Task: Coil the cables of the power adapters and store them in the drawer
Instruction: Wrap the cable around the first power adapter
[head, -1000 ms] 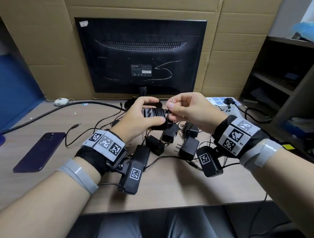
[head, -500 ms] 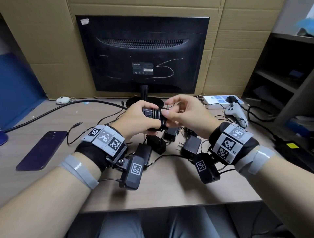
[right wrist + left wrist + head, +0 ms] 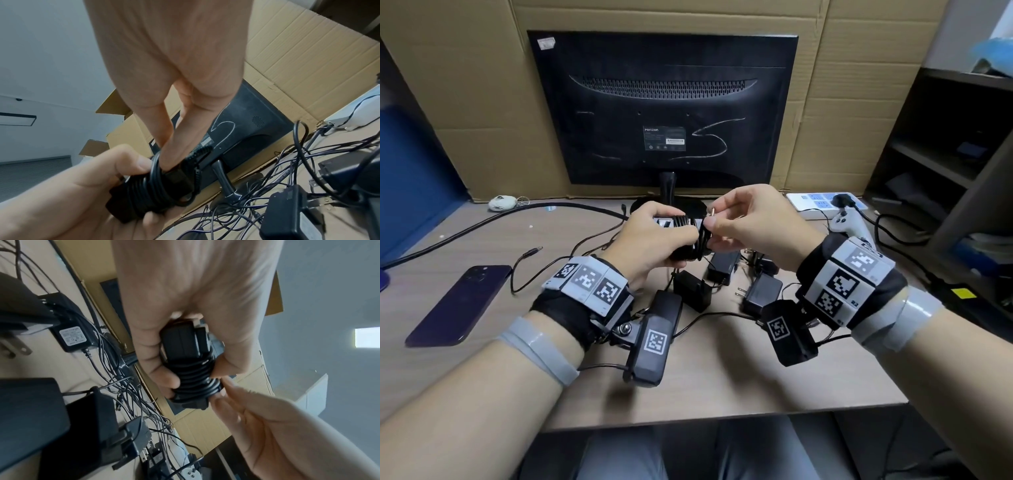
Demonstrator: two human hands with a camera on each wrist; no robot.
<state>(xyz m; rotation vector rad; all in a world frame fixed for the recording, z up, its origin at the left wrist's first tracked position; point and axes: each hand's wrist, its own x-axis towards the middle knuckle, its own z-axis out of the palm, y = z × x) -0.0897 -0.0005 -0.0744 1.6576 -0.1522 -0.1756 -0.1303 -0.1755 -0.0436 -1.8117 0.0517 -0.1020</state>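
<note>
Holding the black power adapter (image 3: pixel 681 240) above the desk (image 3: pixel 722 359) in your curled left hand (image 3: pixel 650 240), keep that thumb pressed on the cable coil (image 3: pixel 195 379) so the turns stay tight. Your right hand (image 3: pixel 750 226) pinches the barrel plug end (image 3: pixel 711 213) between thumb and forefinger; tuck it under the last turn. Four loose adapters (image 3: pixel 692 289) wait below, no drawer in sight.

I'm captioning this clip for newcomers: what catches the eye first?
Two hands meet mid-frame: the left hand grips an adapter wound in its cable, the right hand pinches the plug. Loose adapters lie below; a monitor looms behind.
</note>
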